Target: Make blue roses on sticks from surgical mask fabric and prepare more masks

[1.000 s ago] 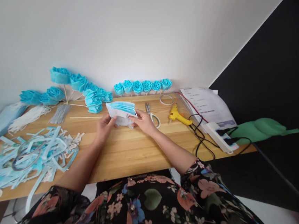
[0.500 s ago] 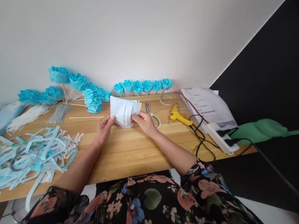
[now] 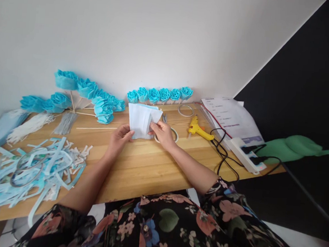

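Observation:
A pale blue and white pleated piece, folded like a face mask [image 3: 140, 121], is held up above the middle of the wooden table [image 3: 131, 174]. My left hand [image 3: 120, 138] pinches its lower left corner between thumb and fingers. On the right side, my right hand [image 3: 162, 135] grips the pleats, thumb in front and the other fingers partly hidden. Scissors [image 3: 174, 134] lie just behind my right hand, partly covered by it. A thin wooden stick [image 3: 96, 128] lies to the left.
Blue flowers [image 3: 154, 95] line the wall, more on sticks at left [image 3: 87, 88]. Cut strips [image 3: 42, 166] and a mask stack [image 3: 1, 128] lie left. At right are a yellow glue gun [image 3: 200, 129], tape ring [image 3: 185, 110], papers [image 3: 225, 115] and power strip [image 3: 245, 155].
Both hands and the pleated piece have shifted slightly right in the view. The piece appears more spread at its top, and my right hand now covers part of the scissors.

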{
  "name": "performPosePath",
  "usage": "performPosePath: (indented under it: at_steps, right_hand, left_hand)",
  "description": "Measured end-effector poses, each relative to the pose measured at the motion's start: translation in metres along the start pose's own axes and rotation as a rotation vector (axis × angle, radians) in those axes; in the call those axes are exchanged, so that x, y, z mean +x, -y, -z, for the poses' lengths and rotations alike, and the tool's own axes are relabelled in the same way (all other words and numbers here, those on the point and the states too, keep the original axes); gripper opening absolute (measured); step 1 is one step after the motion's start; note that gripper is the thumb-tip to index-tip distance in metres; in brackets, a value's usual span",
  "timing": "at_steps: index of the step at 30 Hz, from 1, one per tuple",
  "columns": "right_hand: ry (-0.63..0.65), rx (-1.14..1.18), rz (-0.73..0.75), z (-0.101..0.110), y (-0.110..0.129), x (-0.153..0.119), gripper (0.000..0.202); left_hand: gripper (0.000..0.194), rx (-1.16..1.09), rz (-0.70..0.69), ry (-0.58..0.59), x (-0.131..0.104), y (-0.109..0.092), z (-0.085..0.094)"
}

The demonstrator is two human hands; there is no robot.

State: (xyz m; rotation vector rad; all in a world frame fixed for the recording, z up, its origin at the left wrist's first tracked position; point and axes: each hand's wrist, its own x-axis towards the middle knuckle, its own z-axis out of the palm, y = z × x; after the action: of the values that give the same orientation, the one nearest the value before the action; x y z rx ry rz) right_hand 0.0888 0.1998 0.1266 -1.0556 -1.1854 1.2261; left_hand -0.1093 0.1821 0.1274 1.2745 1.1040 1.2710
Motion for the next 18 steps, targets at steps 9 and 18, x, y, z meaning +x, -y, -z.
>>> performPosePath:
  at_steps: [9, 18]
  right_hand:
    - [0.126, -0.015, -0.023, 0.000, -0.009, -0.002, 0.051]
    - [0.028, 0.034, 0.078, -0.001, 0.004, -0.005, 0.054]
  left_hand:
    - [0.047, 0.052, -0.033, -0.028, -0.001, 0.005, 0.004]
    - [0.052, -0.101, -0.110, -0.113, -0.008, 0.001, 0.006]
